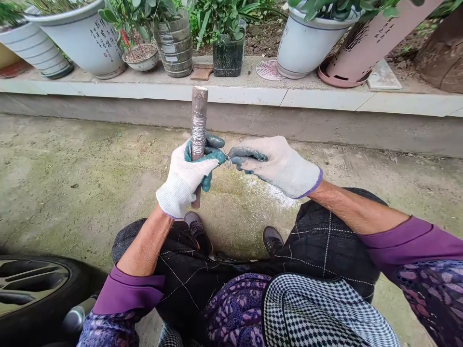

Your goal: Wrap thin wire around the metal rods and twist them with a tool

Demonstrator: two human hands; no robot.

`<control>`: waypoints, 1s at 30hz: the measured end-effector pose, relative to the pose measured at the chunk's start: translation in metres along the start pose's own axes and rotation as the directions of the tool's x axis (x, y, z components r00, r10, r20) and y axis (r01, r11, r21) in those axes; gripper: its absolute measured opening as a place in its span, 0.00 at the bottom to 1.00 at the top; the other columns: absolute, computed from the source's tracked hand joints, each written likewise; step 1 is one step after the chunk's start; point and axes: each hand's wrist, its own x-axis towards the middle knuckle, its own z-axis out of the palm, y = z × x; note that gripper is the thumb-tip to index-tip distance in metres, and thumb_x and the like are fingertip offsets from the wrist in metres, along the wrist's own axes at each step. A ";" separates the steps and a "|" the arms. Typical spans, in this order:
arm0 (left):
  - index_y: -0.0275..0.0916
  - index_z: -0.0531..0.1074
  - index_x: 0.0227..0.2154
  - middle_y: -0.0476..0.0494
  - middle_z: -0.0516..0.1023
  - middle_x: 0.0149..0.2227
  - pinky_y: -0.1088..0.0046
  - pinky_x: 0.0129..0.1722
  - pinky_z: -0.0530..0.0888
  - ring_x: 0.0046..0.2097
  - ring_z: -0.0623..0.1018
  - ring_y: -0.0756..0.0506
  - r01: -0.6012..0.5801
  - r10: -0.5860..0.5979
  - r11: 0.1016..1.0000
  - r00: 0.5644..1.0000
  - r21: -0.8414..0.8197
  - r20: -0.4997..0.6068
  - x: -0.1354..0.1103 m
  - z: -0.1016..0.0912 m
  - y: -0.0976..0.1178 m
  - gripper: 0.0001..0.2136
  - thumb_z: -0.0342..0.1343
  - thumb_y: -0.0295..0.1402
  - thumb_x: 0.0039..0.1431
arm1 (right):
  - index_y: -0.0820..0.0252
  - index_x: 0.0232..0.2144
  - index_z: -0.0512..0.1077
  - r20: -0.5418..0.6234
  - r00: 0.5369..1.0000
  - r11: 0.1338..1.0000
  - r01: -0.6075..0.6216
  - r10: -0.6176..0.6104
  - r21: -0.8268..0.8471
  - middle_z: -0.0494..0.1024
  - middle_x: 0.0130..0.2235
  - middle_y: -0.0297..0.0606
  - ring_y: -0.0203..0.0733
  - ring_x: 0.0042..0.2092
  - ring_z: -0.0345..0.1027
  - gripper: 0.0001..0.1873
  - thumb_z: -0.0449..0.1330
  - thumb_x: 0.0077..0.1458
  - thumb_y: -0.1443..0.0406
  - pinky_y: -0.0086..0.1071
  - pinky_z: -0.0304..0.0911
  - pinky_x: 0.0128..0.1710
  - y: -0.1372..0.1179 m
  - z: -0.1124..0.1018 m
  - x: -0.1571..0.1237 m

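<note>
My left hand (190, 168), in a white work glove with green coated fingers, is wrapped round a wooden stick (199, 100) that it holds nearly upright. Thin silvery wire (198, 132) is wound in many turns about the stick's middle, just above my thumb. To the right, my right hand (277, 161), gloved the same way, is closed with its fingertips pinched on a small loose tangle of wire (227, 161). That tangle lies between the fingertips of both hands. The left palm hides part of the stick; its lower end shows beneath the glove.
Several potted plants, among them a white pot (85, 41) and a pink pot (379, 43), line a tiled ledge (246, 95) ahead. A car wheel (32, 284) is at lower left. White powder (278, 193) is scattered on the concrete ground (90, 183).
</note>
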 end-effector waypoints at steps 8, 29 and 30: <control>0.40 0.73 0.39 0.51 0.75 0.29 0.79 0.14 0.64 0.17 0.64 0.57 -0.011 0.011 1.000 1.000 -0.027 0.015 -0.003 0.002 -0.003 0.16 0.63 0.32 0.45 | 0.64 0.32 0.78 0.158 0.968 0.916 -0.237 0.194 0.323 0.76 0.26 0.35 0.33 0.24 0.66 0.11 0.65 0.52 0.59 0.29 0.63 0.23 0.003 0.002 0.003; 0.40 0.71 0.36 0.53 0.73 0.27 0.77 0.14 0.64 0.17 0.65 0.56 -0.006 0.006 1.000 0.999 -0.008 -0.045 -0.005 0.005 -0.003 0.12 0.64 0.33 0.48 | 0.62 0.31 0.77 0.031 0.993 0.993 -0.114 0.114 -0.003 0.70 0.25 0.31 0.35 0.29 0.58 0.12 0.60 0.56 0.58 0.32 0.55 0.30 -0.010 -0.002 0.003; 0.40 0.71 0.36 0.53 0.73 0.26 0.77 0.14 0.64 0.17 0.65 0.56 -0.001 0.001 1.000 0.999 0.001 -0.041 -0.004 0.005 -0.004 0.12 0.64 0.34 0.48 | 0.62 0.31 0.77 0.031 0.993 0.994 -0.113 0.113 -0.005 0.70 0.25 0.32 0.35 0.29 0.58 0.12 0.60 0.55 0.59 0.32 0.55 0.31 -0.010 -0.003 0.003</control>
